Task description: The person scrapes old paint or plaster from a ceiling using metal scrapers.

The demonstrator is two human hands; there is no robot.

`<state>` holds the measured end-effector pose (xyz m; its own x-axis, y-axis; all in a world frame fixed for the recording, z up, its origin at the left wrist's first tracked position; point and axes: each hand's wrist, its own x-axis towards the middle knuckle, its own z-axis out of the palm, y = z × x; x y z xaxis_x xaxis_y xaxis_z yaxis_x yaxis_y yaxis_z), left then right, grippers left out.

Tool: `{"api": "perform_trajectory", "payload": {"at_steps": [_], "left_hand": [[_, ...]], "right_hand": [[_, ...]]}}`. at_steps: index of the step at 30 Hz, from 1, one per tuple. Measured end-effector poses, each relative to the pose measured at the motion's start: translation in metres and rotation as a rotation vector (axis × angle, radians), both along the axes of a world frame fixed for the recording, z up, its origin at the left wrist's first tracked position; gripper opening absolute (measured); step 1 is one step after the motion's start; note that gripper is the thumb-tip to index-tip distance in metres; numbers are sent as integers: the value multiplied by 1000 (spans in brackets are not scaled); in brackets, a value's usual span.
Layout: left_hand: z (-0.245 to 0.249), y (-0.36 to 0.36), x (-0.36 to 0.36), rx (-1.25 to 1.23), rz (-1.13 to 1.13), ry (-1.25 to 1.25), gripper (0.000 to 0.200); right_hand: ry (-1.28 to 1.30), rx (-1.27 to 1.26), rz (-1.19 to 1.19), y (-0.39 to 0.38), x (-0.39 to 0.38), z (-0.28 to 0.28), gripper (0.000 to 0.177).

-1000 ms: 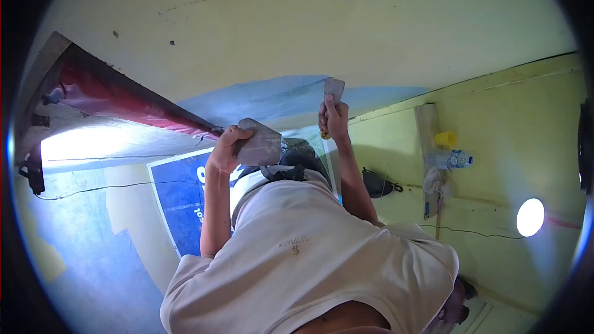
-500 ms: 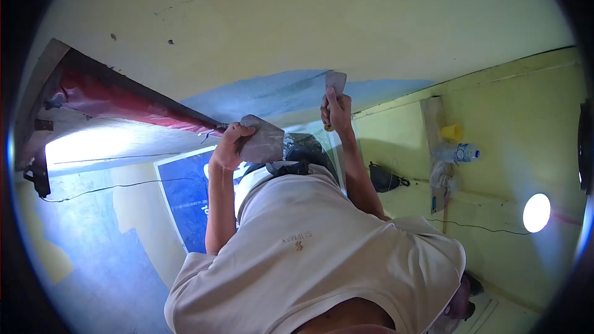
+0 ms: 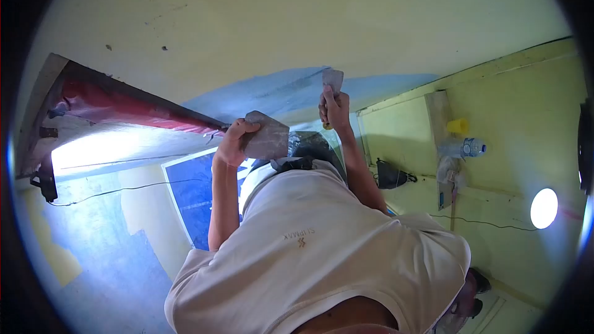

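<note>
My left hand (image 3: 234, 142) grips a flat grey plate (image 3: 267, 136) by its left edge, with the thumb on its face. To the right, my right hand (image 3: 335, 110) is closed round the handle of a putty knife, its grey blade (image 3: 333, 78) pointing up. That blade is over the blue-grey patch (image 3: 272, 94) on the pale yellow wall (image 3: 297, 18); whether it touches the wall I cannot tell. The plate and the knife are apart, both beyond my white shirt (image 3: 309, 222).
At the left are a red-covered strip (image 3: 117, 105) and a black fixture (image 3: 44, 179) with a cable. A blue poster (image 3: 195, 198) is behind my left forearm. On the right are a yellow cup (image 3: 458, 126), a plastic bottle (image 3: 464, 147), a black bag (image 3: 391, 175) and a bright lamp (image 3: 544, 208).
The view has shifted slightly, with the cup, bottle and lamp a little further right. My left hand and the plate appear slightly further right; the putty knife appears slightly higher and further left.
</note>
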<state>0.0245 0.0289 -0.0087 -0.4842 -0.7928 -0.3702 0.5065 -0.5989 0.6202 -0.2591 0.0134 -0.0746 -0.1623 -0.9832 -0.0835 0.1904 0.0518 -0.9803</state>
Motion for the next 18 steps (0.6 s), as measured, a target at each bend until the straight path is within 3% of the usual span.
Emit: {"api": "perform_trajectory", "payload": {"at_steps": [5, 18], "left_hand": [[-19, -5, 0, 25, -27, 5, 18], [-3, -5, -4, 44, -26, -26, 18]], "right_hand": [[-19, -20, 5, -1, 3, -1, 49], [-79, 36, 14, 0, 9, 6, 50]]}}
